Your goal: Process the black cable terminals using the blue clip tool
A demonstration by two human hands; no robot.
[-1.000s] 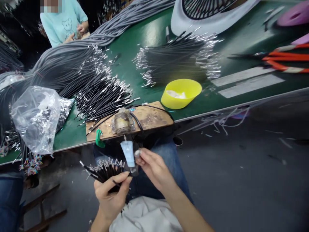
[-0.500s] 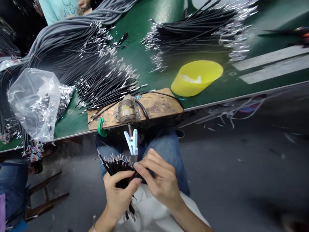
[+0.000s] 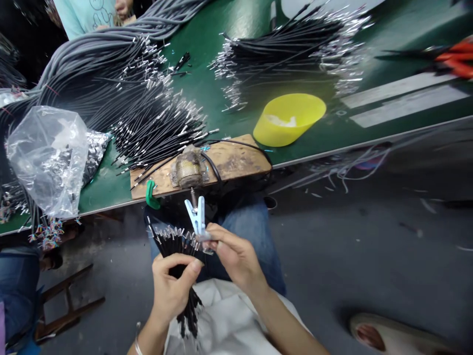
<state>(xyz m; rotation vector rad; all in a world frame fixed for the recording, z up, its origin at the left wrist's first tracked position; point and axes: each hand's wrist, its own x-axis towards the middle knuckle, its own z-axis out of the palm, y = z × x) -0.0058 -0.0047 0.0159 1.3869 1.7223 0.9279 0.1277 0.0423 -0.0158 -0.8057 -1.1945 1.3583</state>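
Note:
My left hand (image 3: pixel 172 286) is closed around a bundle of thin black cables (image 3: pixel 189 308) with bare silvery ends fanned out on top. Its thumb and forefinger meet at the bundle's right side. To the right, my right hand (image 3: pixel 236 256) has its fingers pinched at the lower end of a light-blue clothespin (image 3: pixel 196 215); what lies between the fingertips is too small to make out. The clothespin hangs from the metal shaft of a small motor (image 3: pixel 189 167), which is fixed on a wooden board (image 3: pixel 236 160) at the table edge.
On the green table (image 3: pixel 218 118) lie black cable piles (image 3: pixel 158 130), another cable bundle (image 3: pixel 284 42), a yellow container (image 3: pixel 273 130), a clear plastic bag (image 3: pixel 48 158) and orange-handled pliers (image 3: pixel 456 59). A green clamp (image 3: pixel 151 195) grips the board. Another person (image 3: pixel 88 17) is across the table.
My right hand has moved up from beside the cable ends to the clothespin's lower end. My left hand has shifted slightly left with the bundle. A shoe has appeared at lower right.

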